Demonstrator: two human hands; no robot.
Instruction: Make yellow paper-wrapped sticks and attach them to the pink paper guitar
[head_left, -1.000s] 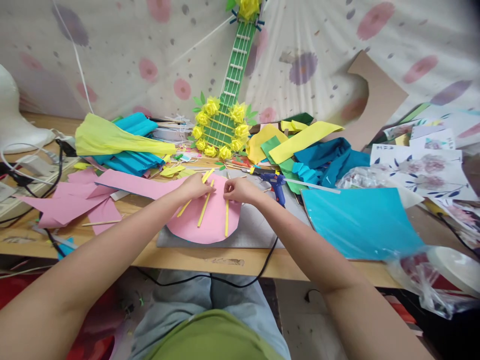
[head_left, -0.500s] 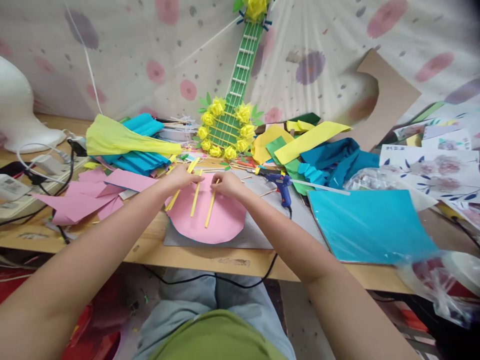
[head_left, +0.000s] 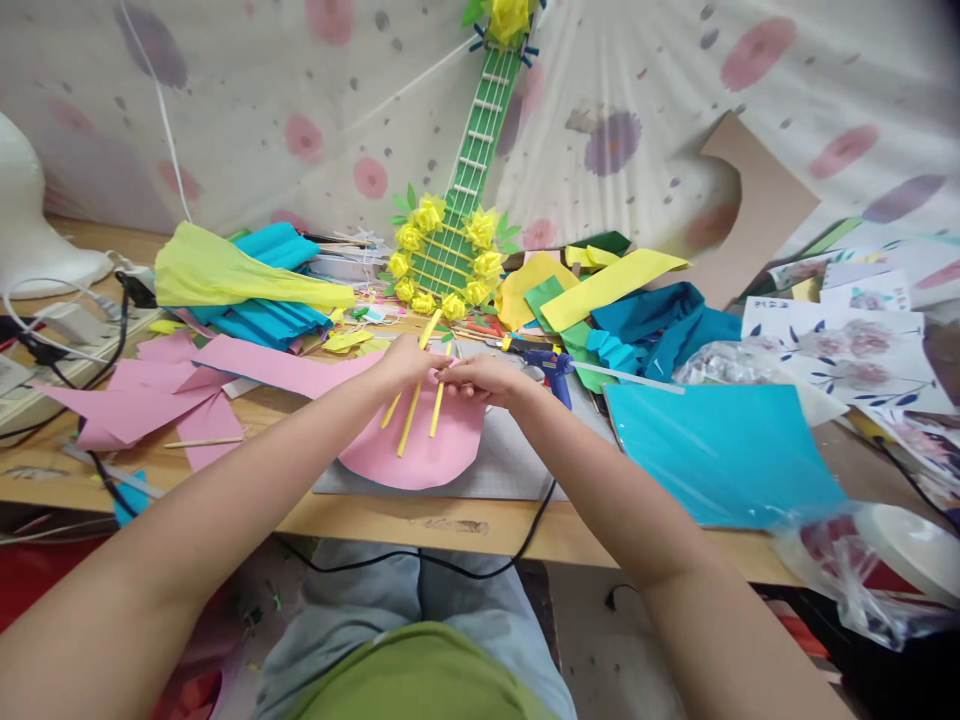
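A pink rounded board (head_left: 420, 470) lies in front of me with a long pink neck (head_left: 281, 368) reaching left. Slim yellow paper strips slant above and across it. My left hand (head_left: 409, 362) is closed around a yellow strip (head_left: 429, 330), whose upper end sticks out past the fingers. Close against it, my right hand (head_left: 484, 378) is turned partly palm-up, its fingertips closed at another yellow strip (head_left: 436, 415). A further yellow strip (head_left: 407, 425) runs down between them over the pink surface. Where the two hands meet, the fingertips partly hide each other.
A grey cutting mat (head_left: 517, 470) lies under the board. Right of it are a blue glue gun (head_left: 555, 375) with its cord and a blue sheet (head_left: 720, 450). A green paper guitar with yellow flowers (head_left: 446, 255) leans behind. Pink scraps (head_left: 150, 400) and a power strip (head_left: 67, 385) are left.
My hands have come together; the left moved right with its yellow strip. My right hand has turned more palm-up. The strips over the pink board have shifted, and the view has moved slightly.
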